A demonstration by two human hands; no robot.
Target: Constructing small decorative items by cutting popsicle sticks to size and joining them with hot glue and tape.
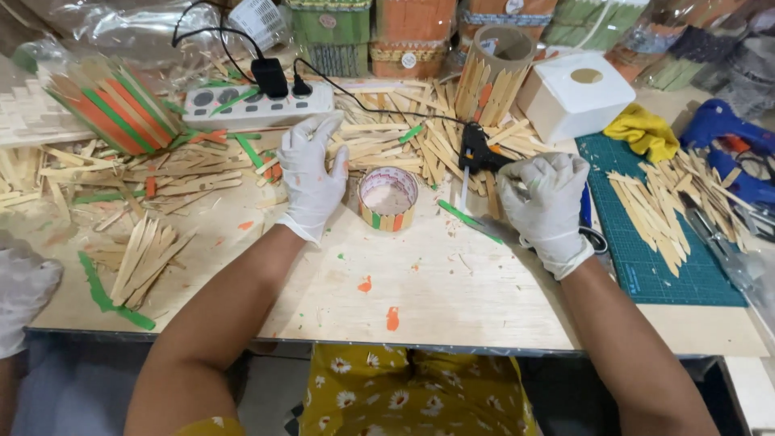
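White-gloved right hand [542,200] grips a black glue gun [478,151] at two o'clock of a short, partly stick-clad cardboard ring [388,198]; left hand [310,176] rests open at nine o'clock.

free: bare worktop [452,291] front centre | blocked: stick piles [404,145] behind and left, power strip [258,103] with cords, cutting mat [654,258] sticks right | small ring [388,199] mid

White gloves [311,173] (green mat [646,250])

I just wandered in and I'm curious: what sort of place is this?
Likely a small craft workshop: heaps of wooden craft sticks cover the plywood table, a black glue gun is in use, and finished stick-covered holders stand behind.
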